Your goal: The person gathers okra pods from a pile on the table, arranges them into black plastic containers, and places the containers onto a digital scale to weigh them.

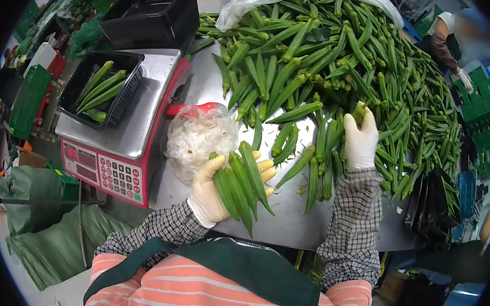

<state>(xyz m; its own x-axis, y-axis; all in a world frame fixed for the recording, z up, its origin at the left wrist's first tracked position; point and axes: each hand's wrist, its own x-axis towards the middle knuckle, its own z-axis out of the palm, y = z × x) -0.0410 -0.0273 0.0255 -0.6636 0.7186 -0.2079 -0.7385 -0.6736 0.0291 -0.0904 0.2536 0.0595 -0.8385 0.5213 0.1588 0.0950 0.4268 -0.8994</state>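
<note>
Several okra pods (236, 188) lie side by side across my gloved left hand (206, 193), with the thumb against them and the fingers curled behind. My gloved right hand (361, 142) is at the front of a large okra heap (322, 55). Its thumb and fingers pinch the stem end of an okra pod (360, 110), whose remaining length I cannot see clearly. Between my hands, loose okra pods (297, 167) rest on the metal table (302, 229). At the left, a black plastic tray (124, 98) holding a few okra pods (101, 91) sits on a scale (159, 103).
Beside the scale is a crumpled clear plastic bag (200, 141) with a red part. A stack of black trays (152, 16) stands behind the scale. More black trays (433, 205) are at the right table edge. Another person's gloved hand (465, 81) is near green crates (483, 123).
</note>
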